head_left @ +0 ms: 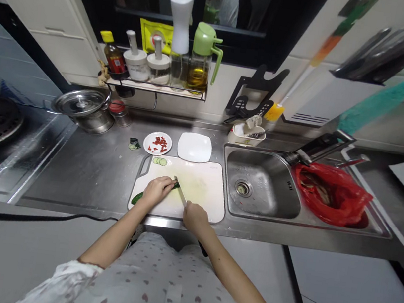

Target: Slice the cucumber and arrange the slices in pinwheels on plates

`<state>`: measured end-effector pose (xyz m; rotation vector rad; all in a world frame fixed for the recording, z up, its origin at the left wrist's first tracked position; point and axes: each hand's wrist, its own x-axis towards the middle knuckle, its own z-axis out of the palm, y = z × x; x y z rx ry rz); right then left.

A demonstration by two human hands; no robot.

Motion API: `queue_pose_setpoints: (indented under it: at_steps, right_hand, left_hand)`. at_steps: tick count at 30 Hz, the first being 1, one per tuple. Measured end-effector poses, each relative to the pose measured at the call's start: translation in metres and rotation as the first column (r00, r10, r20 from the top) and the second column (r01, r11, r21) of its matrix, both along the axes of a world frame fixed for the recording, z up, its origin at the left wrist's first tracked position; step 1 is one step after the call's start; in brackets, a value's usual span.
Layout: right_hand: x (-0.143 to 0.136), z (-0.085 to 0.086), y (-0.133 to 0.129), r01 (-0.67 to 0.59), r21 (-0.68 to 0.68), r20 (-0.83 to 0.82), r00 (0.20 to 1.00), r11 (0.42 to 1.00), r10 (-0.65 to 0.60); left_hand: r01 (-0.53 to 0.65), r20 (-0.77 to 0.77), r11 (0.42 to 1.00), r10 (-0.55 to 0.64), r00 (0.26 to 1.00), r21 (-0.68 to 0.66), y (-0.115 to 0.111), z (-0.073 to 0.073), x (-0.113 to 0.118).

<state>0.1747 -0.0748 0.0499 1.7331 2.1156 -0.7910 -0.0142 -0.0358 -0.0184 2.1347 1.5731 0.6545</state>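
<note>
A white cutting board lies on the steel counter. My left hand is closed over a green cucumber, whose ends show on either side of it. In my right hand is the handle of a knife; its blade slants up and left to the cucumber's right end. Several pale cucumber slices rest at the board's upper left. Behind the board stand a plate of chopped red pieces and a bare white plate.
To the right are a steel sink and a red plastic bag. A lidded pot stands at the back left. Bottles and jars fill a wall rack. Dark green scraps lie left of the plates.
</note>
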Motion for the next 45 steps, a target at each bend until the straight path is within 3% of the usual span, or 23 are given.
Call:
queue_pose_setpoints:
  at_steps: [17, 30, 45]
  right_hand:
    - [-0.011, -0.006, 0.01, -0.016, 0.031, 0.001, 1.0, 0.999, 0.016]
    - [-0.002, -0.005, -0.005, -0.005, 0.01, 0.031, 1.0, 1.0, 0.004]
    - [-0.008, -0.007, 0.002, -0.022, 0.026, 0.025, 0.999, 0.999, 0.021]
  left_hand:
    - [0.002, -0.001, 1.0, -0.002, 1.0, 0.006, 0.001, -0.002, 0.0]
    - [-0.009, 0.015, 1.0, 0.009, 1.0, 0.007, 0.0, 0.0, 0.0]
    - [-0.005, 0.016, 1.0, 0.005, 1.0, 0.01, 0.001, -0.003, 0.0]
